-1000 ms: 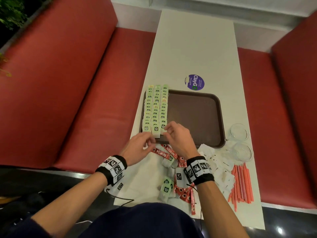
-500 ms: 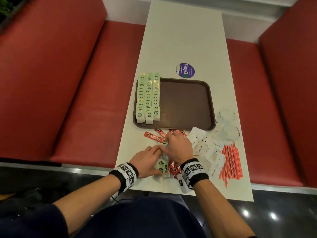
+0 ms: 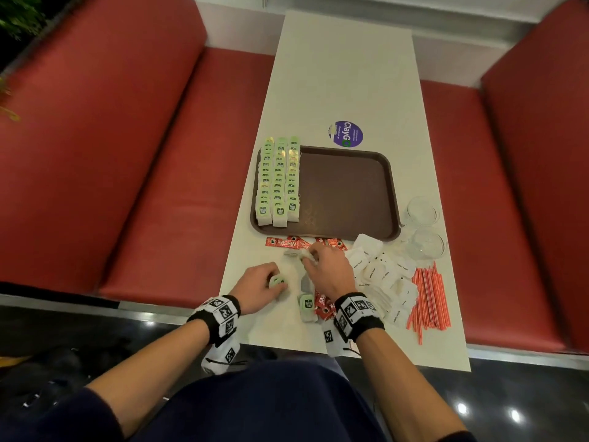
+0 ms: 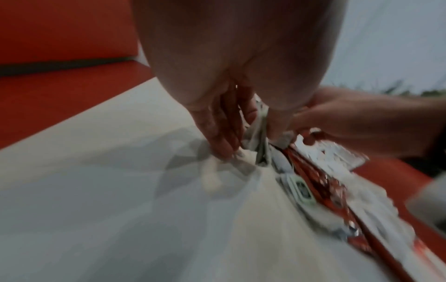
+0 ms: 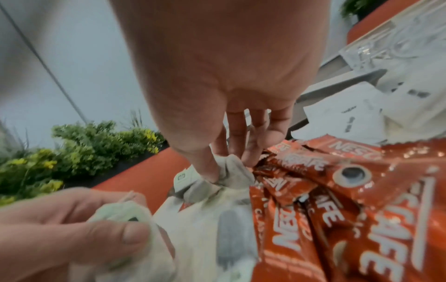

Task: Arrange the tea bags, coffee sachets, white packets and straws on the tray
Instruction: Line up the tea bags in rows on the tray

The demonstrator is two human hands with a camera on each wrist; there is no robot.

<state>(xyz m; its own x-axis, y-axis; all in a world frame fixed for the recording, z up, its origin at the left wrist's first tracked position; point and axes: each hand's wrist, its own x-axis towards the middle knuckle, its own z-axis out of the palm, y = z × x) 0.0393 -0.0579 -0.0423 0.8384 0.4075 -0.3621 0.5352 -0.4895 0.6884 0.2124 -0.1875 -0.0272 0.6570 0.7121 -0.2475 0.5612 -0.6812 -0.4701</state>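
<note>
Three rows of green-tagged tea bags (image 3: 279,183) lie along the left side of the brown tray (image 3: 350,199). In front of the tray, my left hand (image 3: 275,282) grips a crumpled tea bag (image 3: 278,280) against the table. My right hand (image 3: 307,255) pinches another tea bag (image 5: 229,171) beside the red coffee sachets (image 5: 337,190). One loose tea bag (image 3: 307,306) lies between my wrists. White packets (image 3: 382,275) are heaped to the right. The orange straws (image 3: 428,298) lie beyond them.
Two clear glasses (image 3: 425,228) stand right of the tray, above the straws. A purple round sticker (image 3: 345,134) sits on the white table behind the tray. Red bench seats flank the table on both sides. A single coffee sachet (image 3: 283,242) lies at the tray's near edge.
Both hands drew back from the tray's near edge to the loose pile. Since then they have parted, the left going left and the right forward, each holding a tea bag.
</note>
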